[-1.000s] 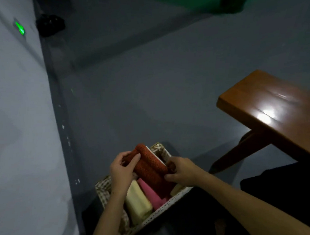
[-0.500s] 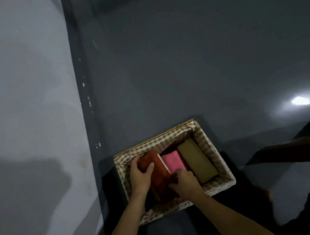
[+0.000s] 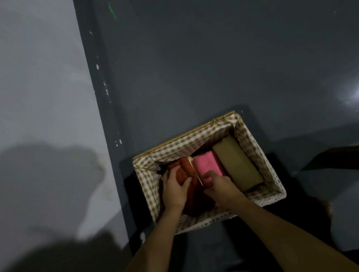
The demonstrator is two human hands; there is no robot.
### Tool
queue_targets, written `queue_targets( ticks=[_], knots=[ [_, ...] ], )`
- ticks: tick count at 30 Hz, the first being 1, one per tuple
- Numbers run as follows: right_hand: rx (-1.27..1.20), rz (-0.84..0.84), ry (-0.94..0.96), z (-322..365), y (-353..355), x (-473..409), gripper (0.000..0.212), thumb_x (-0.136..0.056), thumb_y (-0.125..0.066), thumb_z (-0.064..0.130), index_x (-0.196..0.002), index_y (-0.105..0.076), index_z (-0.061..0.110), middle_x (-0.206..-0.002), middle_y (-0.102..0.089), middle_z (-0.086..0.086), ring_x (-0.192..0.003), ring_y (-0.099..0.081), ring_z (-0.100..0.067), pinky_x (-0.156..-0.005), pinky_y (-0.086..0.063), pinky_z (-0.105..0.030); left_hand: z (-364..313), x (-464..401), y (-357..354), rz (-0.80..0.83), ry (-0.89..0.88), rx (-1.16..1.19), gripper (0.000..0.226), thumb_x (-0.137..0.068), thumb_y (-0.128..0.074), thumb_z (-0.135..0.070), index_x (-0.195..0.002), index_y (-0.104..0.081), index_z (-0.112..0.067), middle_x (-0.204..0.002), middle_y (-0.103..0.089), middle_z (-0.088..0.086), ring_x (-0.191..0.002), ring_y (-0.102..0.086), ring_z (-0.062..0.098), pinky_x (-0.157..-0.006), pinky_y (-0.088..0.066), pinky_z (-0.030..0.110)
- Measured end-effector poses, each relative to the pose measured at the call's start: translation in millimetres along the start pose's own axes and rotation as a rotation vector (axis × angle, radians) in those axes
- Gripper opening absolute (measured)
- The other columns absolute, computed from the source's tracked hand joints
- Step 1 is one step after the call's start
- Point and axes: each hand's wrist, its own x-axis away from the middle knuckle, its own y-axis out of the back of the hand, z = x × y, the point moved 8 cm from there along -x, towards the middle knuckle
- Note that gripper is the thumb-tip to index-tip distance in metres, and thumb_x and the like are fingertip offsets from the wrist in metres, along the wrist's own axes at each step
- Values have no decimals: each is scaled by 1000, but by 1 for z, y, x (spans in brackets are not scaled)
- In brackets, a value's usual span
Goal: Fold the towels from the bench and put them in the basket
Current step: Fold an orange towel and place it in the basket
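Both hands hold the folded orange towel (image 3: 187,173) inside the gingham-lined basket (image 3: 260,151): the left hand (image 3: 174,188) wraps its outer side, and the right hand (image 3: 217,184) pinches the inner edge, probably to keep the fold. Just right of the grip stands the pink towel (image 3: 207,164), then the beige towel (image 3: 236,161).

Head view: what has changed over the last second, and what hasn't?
The rust towel went from above the basket down into its left end, beside the pink towel. The left hand and right hand stay on it. Pink towel and tan towel lie unchanged.
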Motion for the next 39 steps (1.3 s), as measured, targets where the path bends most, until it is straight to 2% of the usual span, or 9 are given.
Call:
queue_targets(
  ticks=[4,10,15,20,22,24,31,35,39],
  knots=[
    [34,-13,93,23,41,24,39,-96,-69,21,-134,-59,22,-113,-76,-3,-103,-70,-23,-89,-58,-38,-21,10,17,8,-59,-5,59,-86,-83,-32,-139,-60,-30,-152,-46,5,-135,-50,23,-116,-44,42],
    [172,-190,209,72,133,93,25,-99,-66,31,-123,-64,24,-112,-74,6,-103,-68,-16,-85,-57,-37,-99,45,61,54,-201,138,32,-93,-77,-25,-124,-68,-23,-124,-67,-6,-113,-66,13,-102,-56,37],
    [266,-364,244,91,220,185,21,-101,-61,40,-119,-66,31,-108,-71,11,-97,-67,-15,-81,-58,-39,-218,111,104,57,-450,307,6,-97,-73,-22,-103,-74,-23,-100,-74,-15,-92,-69,-4,-84,-57,22],
    [410,-597,208,70,304,309,19,-104,-57,36,-122,-64,32,-109,-72,12,-97,-68,-15,-78,-58,-39,-339,209,113,158,-678,451,8,-99,-69,-24,-93,-74,-23,-91,-77,-9,-83,-75,10,-78,-61,35],
    [457,-706,187,59,328,369,16,-104,-57,36,-118,-65,33,-105,-71,15,-95,-69,-13,-75,-57,-36,-386,261,111,238,-759,508,12,-102,-66,-18,-92,-73,-18,-90,-78,-5,-77,-75,15,-71,-58,30],
    [486,-823,149,42,345,429,13,-102,-59,36,-113,-66,34,-102,-71,15,-93,-69,-14,-73,-57,-38,-430,318,106,312,-867,534,14,-104,-64,-15,-92,-72,-14,-89,-78,-3,-75,-74,16,-67,-57,26],
    [542,-1146,-117,-68,360,621,20,-96,-49,42,-104,-64,32,-95,-73,10,-84,-69,-20,-65,-57,-38,-536,511,35,632,-1139,502,15,-103,-65,-16,-91,-72,-13,-86,-79,1,-72,-74,21,-68,-61,42],
    [484,-1255,-310,-150,335,719,17,-98,-50,34,-95,-66,29,-87,-72,8,-73,-67,-19,-60,-57,-38,-559,617,-28,833,-1250,425,14,-102,-65,-12,-91,-71,-7,-84,-78,5,-66,-72,22,-61,-57,33],
    [394,-1283,-554,-243,291,802,19,-103,-49,34,-103,-67,27,-93,-74,5,-78,-69,-19,-66,-61,-38,-556,717,-100,1019,-1367,243,15,-103,-64,-17,-91,-73,-12,-84,-78,2,-70,-73,20,-62,-58,31]
  ],
)
